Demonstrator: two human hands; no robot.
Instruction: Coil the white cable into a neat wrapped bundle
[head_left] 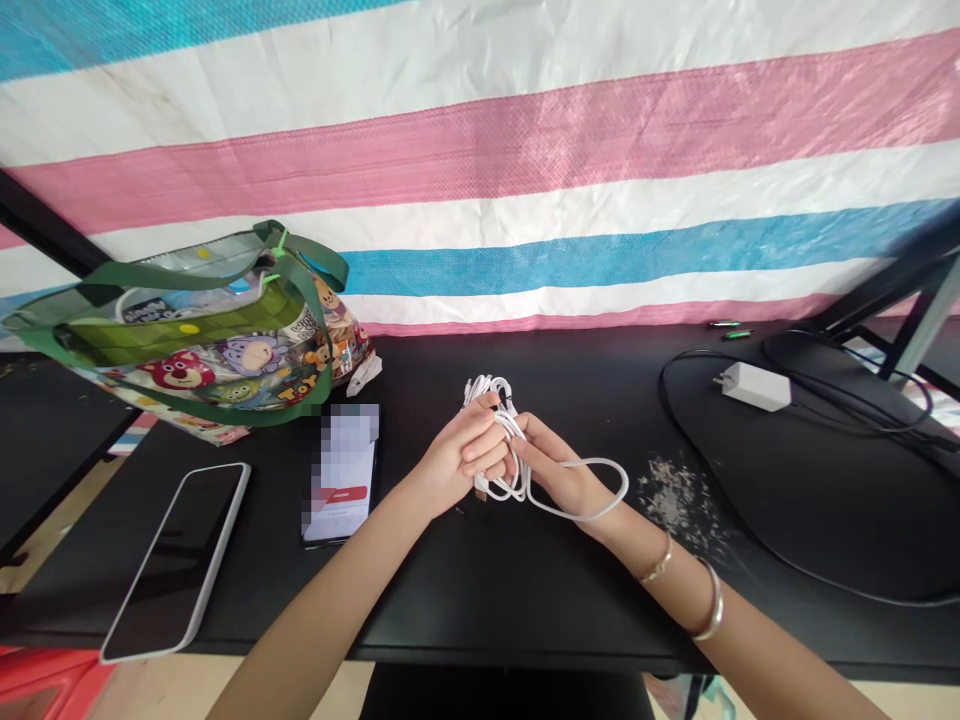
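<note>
A white charging cable (512, 487) is gathered in several loops between my two hands, above the middle of the black table. My left hand (470, 447) is closed around the bundle with its fingers curled. My right hand (551, 463) grips the loops from the other side, thumb against the strands. One loose loop swings out over my right wrist. A small black tie (504, 400) shows at the upper part of the bundle. What looks like a metal plug end pokes out below my left fingers; the rest of the cable inside my hands is hidden.
Left of my arms lie a lit phone (349, 480) and a dark-screened phone (176, 560). A cartoon-print tote bag (225, 360) stands behind them. To the right are a white charger (756, 387), a black cable (712, 480), small pale scraps (679, 500) and two batteries (737, 335).
</note>
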